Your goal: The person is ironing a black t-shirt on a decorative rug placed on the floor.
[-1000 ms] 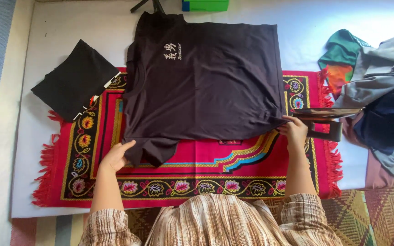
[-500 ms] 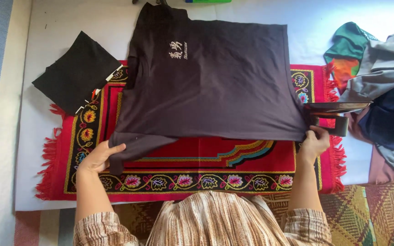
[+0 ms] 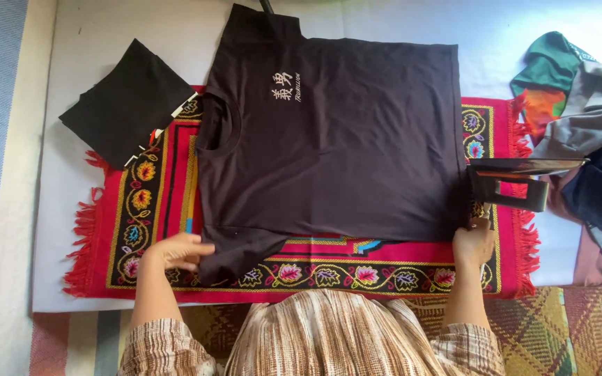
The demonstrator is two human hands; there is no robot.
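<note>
Head view: dark T-shirt (image 3: pixel 336 139) spread flat on the red rug (image 3: pixel 141 209). Left hand (image 3: pixel 175 252) fingers pinch its near sleeve, right hand (image 3: pixel 473 244) fingers grip the hem corner. Smoothing step, I judge; an even tug comes next.

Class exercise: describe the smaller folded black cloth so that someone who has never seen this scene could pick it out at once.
Start at the red patterned rug on the white sheet. A dark T-shirt lies spread on it; just off the rug's far left corner lies the folded black cloth. Unlike the T-shirt, it is small, folded square, set cornerwise, and no hand touches it.
</note>
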